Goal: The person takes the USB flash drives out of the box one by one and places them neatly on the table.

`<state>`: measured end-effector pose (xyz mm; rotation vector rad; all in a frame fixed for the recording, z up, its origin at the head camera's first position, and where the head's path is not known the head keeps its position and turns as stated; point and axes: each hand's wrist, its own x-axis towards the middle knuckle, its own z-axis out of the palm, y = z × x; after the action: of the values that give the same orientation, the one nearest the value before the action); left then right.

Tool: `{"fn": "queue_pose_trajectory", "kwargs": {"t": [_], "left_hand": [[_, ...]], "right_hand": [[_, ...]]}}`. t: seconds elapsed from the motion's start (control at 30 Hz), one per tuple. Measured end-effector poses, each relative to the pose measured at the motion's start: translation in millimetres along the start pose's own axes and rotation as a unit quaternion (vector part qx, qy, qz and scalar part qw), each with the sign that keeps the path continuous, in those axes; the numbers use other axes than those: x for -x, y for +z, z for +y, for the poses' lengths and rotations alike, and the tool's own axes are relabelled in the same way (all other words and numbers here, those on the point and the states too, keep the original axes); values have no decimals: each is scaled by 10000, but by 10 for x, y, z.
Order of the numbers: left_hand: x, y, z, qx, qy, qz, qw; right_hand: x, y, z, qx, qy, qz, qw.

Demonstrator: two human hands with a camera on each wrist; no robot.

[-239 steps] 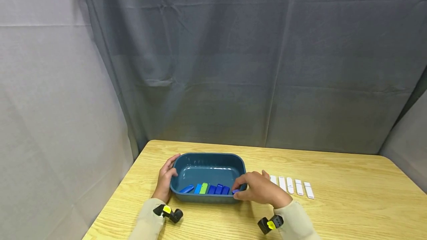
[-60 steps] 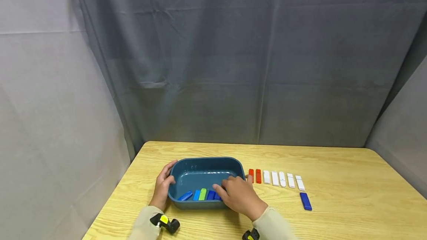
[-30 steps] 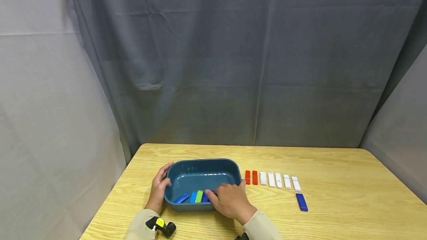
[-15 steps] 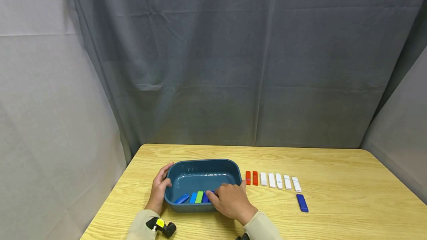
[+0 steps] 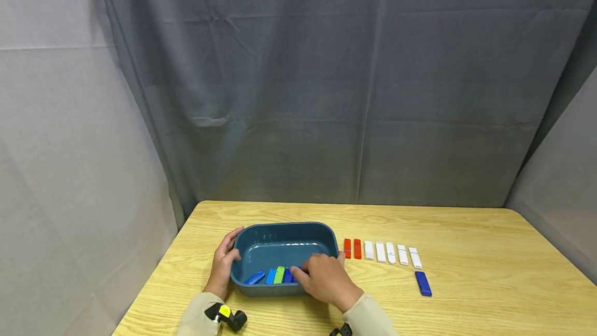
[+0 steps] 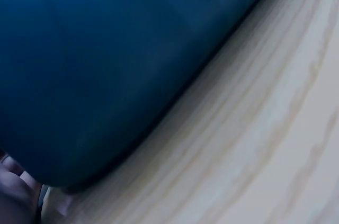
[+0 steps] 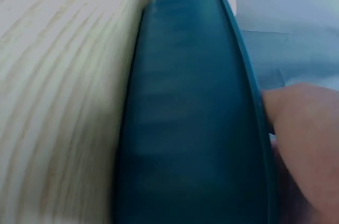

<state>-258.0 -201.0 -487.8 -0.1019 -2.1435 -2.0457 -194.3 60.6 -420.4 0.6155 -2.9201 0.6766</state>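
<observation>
A dark teal rectangular bin (image 5: 284, 228) stands on the table. My left hand (image 5: 221, 266) grips its left end, thumb over the rim and fingers along the outer wall. Along the front inside lie USB sticks: a blue one (image 5: 254, 277), a light blue one (image 5: 270, 276), a green one (image 5: 279, 275) and dark blue ones (image 5: 288, 275). My right hand (image 5: 328, 280) reaches over the front right rim, thumb at the dark blue sticks. Its fingertips are hidden, and I cannot tell whether they pinch a stick. The right wrist view shows the thumb (image 7: 307, 134) bent over the rim.
Right of the bin, a row on the wooden table (image 5: 489, 274) holds two red sticks (image 5: 357, 249) and several white ones (image 5: 391, 253). A dark blue stick (image 5: 423, 283) lies in front of the row's right end. A grey curtain (image 5: 298, 118) hangs behind the table.
Since eight seconds ago, a dark blue stick has come to lie before the white row. The right hand has shifted left along the bin, uncovering the red sticks. Lately it has barely moved.
</observation>
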Motion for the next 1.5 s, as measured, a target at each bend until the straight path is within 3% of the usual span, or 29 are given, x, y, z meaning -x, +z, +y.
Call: {"fn": "queue_pose_trajectory", "kwargs": {"t": [0.17, 0.5, 1.27, 1.5], "left_hand": [[-7, 2, 2, 85, 71, -86, 9999], [-36, 16, 9, 7, 63, -55, 10000], [-37, -19, -20, 91, 4, -97, 9999], [-15, -16, -30, 38, 75, -57, 9999]], "right_hand": [[-24, -58, 35, -332, 42, -66, 9994], [-60, -113, 82, -713, 82, 265, 9971], [-92, -96, 135, -603, 103, 711, 9956], [-73, -163, 173, -971, -89, 873, 9914]]}}
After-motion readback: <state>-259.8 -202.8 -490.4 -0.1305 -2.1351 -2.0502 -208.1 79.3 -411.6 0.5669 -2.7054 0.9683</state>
